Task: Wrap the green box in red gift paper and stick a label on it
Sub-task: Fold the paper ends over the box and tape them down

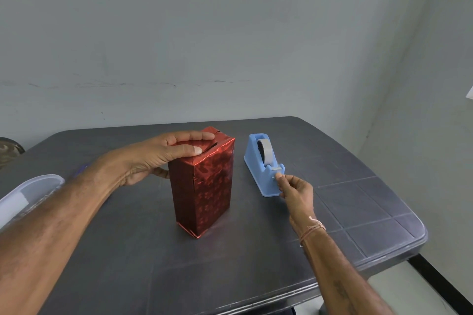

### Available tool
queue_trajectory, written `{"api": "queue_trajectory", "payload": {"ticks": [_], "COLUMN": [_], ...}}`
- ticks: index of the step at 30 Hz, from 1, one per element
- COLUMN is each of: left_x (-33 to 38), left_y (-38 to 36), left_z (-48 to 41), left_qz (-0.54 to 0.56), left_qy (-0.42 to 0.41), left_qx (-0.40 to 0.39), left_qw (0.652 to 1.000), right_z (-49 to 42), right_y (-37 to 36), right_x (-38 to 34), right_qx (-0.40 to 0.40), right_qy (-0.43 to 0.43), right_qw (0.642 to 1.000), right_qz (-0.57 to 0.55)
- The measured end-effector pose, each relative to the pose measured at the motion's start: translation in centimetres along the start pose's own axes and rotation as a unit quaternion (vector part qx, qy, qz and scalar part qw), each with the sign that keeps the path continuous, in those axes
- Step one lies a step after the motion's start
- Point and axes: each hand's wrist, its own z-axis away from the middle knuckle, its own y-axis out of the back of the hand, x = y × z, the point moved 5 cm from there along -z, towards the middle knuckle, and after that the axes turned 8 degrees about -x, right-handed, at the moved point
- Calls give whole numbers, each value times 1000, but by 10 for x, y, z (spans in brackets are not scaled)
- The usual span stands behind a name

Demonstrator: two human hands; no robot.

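The box (204, 186) stands upright at the middle of the dark table, fully covered in shiny red gift paper. My left hand (158, 153) lies flat on its top, with straight fingers pressing the folded paper flaps down. To the right stands a blue tape dispenser (263, 163) with a grey roll. My right hand (294, 192) is at the dispenser's front end, where thumb and forefinger pinch the free end of the tape (277, 176) by the cutter. No green of the box shows.
A clear plastic container lid (28, 194) lies at the table's left edge beside my left forearm. The grey table (358, 212) ends close on the right and front. A pale wall rises behind it.
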Motion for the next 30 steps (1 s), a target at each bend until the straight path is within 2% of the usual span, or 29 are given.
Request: {"api": "queue_trajectory", "payload": {"ticks": [4, 6, 9, 11, 15, 18, 22, 30], "left_x": [-1, 0, 0, 0, -1, 0, 3, 2], "left_y": [0, 1, -1, -1, 0, -1, 0, 2], "left_z": [1, 0, 0, -1, 0, 1, 2, 0], "left_qz": [0, -1, 4, 6, 2, -2, -13, -7], "left_qy": [2, -4, -1, -1, -4, -5, 2, 3], "left_qx": [-4, -5, -8, -8, -10, -12, -15, -17], "left_qw": [1000, 1000, 1000, 1000, 1000, 1000, 1000, 1000], "right_z": [7, 10, 20, 29, 36, 42, 41, 17], "right_y": [1, 4, 4, 0, -25, -56, -95, -128], "right_x": [11, 11, 4, -16, -96, -157, -199, -210], "right_qx": [28, 19, -36, -76, -173, -272, -371, -434], "right_qy": [-11, -26, -50, -20, 65, 118, 131, 91], "right_qw": [998, 999, 998, 997, 982, 947, 879, 774], "right_qz": [51, 34, -11, -26, 50, 127, 269, 452]}}
